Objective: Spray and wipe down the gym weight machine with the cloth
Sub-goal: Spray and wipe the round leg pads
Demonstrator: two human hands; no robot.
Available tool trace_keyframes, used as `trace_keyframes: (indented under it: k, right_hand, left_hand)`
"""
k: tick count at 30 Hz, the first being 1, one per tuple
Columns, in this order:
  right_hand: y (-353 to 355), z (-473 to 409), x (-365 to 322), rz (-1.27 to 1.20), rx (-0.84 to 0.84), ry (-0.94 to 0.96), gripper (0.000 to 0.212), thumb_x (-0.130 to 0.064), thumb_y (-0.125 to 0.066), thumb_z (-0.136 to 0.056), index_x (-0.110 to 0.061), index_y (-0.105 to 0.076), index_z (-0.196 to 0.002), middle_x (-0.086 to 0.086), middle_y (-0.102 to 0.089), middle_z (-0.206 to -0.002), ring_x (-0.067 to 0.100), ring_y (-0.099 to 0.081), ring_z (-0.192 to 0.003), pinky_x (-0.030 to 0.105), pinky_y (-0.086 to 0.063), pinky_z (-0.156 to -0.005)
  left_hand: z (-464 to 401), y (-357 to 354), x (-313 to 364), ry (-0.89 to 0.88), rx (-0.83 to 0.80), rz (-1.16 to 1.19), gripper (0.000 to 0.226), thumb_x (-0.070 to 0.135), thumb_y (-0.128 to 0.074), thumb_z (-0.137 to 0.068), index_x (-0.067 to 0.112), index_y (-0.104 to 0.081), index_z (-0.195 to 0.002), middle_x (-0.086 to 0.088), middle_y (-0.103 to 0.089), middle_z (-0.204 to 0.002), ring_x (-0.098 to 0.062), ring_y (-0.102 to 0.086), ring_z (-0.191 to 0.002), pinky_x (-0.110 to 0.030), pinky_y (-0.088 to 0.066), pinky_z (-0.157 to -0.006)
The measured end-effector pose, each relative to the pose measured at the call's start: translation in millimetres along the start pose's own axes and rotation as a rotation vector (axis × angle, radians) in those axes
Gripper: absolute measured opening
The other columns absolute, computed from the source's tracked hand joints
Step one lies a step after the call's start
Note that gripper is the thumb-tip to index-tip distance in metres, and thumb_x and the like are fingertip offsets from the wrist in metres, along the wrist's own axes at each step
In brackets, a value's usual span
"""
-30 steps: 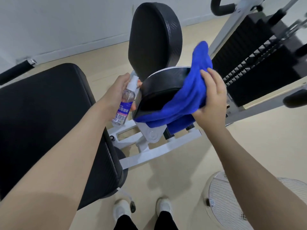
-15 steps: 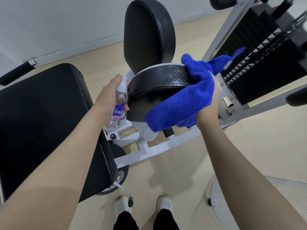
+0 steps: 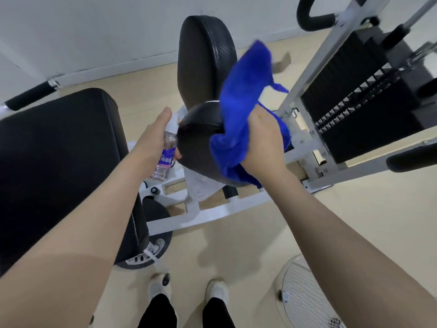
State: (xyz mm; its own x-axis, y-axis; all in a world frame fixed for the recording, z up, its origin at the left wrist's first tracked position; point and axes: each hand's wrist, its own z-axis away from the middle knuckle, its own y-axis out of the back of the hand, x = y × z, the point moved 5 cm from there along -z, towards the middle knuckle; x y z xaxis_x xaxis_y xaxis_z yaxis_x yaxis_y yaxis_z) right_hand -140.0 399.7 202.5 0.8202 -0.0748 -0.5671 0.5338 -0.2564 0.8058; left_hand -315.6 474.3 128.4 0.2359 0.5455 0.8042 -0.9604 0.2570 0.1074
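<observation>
The cloth (image 3: 238,129) is bright blue. The pads (image 3: 205,60) of the machine are black with a tiny woven pattern. The frame (image 3: 212,214) is white. The little spray bottle (image 3: 165,152) is clear with a white top and a purple and pink label. The floor (image 3: 236,245) is pale tan. The 2 shoes (image 3: 217,290) are white. The fan grille (image 3: 305,294) is white with thin lines.
</observation>
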Motion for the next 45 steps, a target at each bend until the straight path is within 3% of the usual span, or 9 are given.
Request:
trace_keyframes:
  k: [4, 12, 16, 22, 26, 31, 36, 39, 45]
  right_hand:
    - [-20.7, -21.6, -16.5, 0.561, -0.2, 0.129, 0.05, -0.023, -0.045, -0.091, -0.023, -0.034, -0.139, 0.006, -0.037, -0.144, 0.032, -0.035, -0.129, 0.051, -0.028, -0.102]
    - [-78.1, -20.8, -19.7, 1.27, -0.662, 0.321, 0.036, -0.031, -0.041, -0.096, -0.018, -0.049, -0.128, 0.01, -0.046, -0.134, 0.039, -0.041, -0.122, 0.055, -0.03, -0.103]
    - [-78.0, -3.9, -10.9, 1.125, -1.023, 0.307, 0.027, -0.025, -0.039, -0.097, -0.015, -0.056, -0.116, 0.007, -0.056, -0.125, 0.03, -0.049, -0.116, 0.043, -0.034, -0.099]
    - [-35.5, -42.1, 12.2, 1.014, -0.983, -0.143, 0.025, -0.015, -0.041, -0.092, -0.012, -0.054, -0.114, 0.005, -0.058, -0.107, 0.025, -0.055, -0.092, 0.033, -0.042, -0.076]
    - [-85.6, -10.6, 8.5, 0.806, -1.347, -0.053, 0.035, -0.016, -0.042, -0.091, -0.015, -0.05, -0.125, 0.005, -0.058, -0.118, 0.027, -0.055, -0.107, 0.038, -0.045, -0.092]
    - [-69.6, -63.3, 18.3, 0.401, -0.773, -0.12, 0.042, -0.003, -0.039, -0.089, -0.024, -0.042, -0.125, 0.006, -0.059, -0.107, 0.026, -0.056, -0.092, 0.04, -0.048, -0.082]
    - [-14.9, -120.3, 15.8, -0.112, -0.392, -0.214, 0.047, 0.008, -0.033, -0.085, -0.024, -0.051, -0.115, 0.0, -0.056, -0.098, 0.016, -0.05, -0.086, 0.024, -0.04, -0.068]
    - [-0.8, -140.8, 21.1, -0.16, -0.34, -0.219, 0.047, 0.009, -0.034, -0.082, -0.022, -0.056, -0.11, -0.001, -0.06, -0.097, 0.014, -0.051, -0.085, 0.015, -0.04, -0.066]
    - [-3.8, -141.4, 19.5, -0.095, -0.413, -0.15, 0.048, 0.008, -0.035, -0.078, -0.022, -0.056, -0.109, 0.003, -0.063, -0.096, 0.021, -0.053, -0.086, 0.02, -0.039, -0.065]
  left_hand:
    - [18.6, -1.0, -2.5, -0.01, -0.012, -0.05, 0.048, 0.059, -0.025, -0.094, 0.026, -0.058, -0.084, -0.006, -0.062, -0.069, -0.018, -0.056, -0.05, -0.031, -0.046, -0.063]
    - [17.5, 45.7, -17.0, -0.053, -0.026, -0.144, 0.052, 0.059, -0.021, -0.095, 0.031, -0.051, -0.127, 0.003, -0.065, -0.105, -0.013, -0.057, -0.05, -0.034, -0.049, -0.069]
    - [18.6, 61.1, -9.1, -0.084, -0.071, -0.133, 0.038, 0.051, -0.022, -0.098, 0.033, -0.054, -0.109, -0.001, -0.063, -0.115, -0.013, -0.052, -0.048, -0.036, -0.048, -0.07]
    - [9.1, 60.9, 6.7, -0.123, -0.201, -0.128, 0.037, 0.038, -0.029, -0.099, 0.016, -0.052, -0.117, -0.013, -0.06, -0.093, -0.019, -0.05, -0.058, -0.029, -0.045, -0.059]
    - [-1.6, 54.7, 15.4, -0.17, -0.288, -0.144, 0.05, 0.024, -0.048, -0.081, 0.025, -0.04, -0.131, -0.018, -0.055, -0.088, -0.028, -0.054, -0.072, -0.037, -0.049, -0.071]
    - [-11.3, 42.7, 31.7, -0.336, -0.235, -0.324, 0.057, 0.029, -0.037, -0.099, 0.045, -0.003, -0.143, -0.002, -0.057, -0.111, -0.016, -0.06, -0.1, -0.027, -0.045, -0.09]
    - [-33.5, 27.4, 52.3, -0.415, -0.113, -0.373, 0.057, 0.028, -0.045, -0.096, 0.042, -0.016, -0.143, -0.01, -0.052, -0.132, -0.024, -0.058, -0.105, -0.011, -0.041, -0.082]
    - [-39.9, 17.7, 63.2, -0.368, -0.017, -0.317, 0.052, 0.026, -0.036, -0.099, 0.041, -0.014, -0.143, -0.005, -0.058, -0.1, -0.019, -0.06, -0.084, -0.027, -0.051, -0.079]
    - [-43.5, 14.5, 72.1, -0.393, 0.044, -0.329, 0.045, 0.015, -0.035, -0.098, 0.039, -0.03, -0.136, -0.009, -0.055, -0.072, -0.014, -0.051, -0.057, -0.014, -0.043, -0.052]
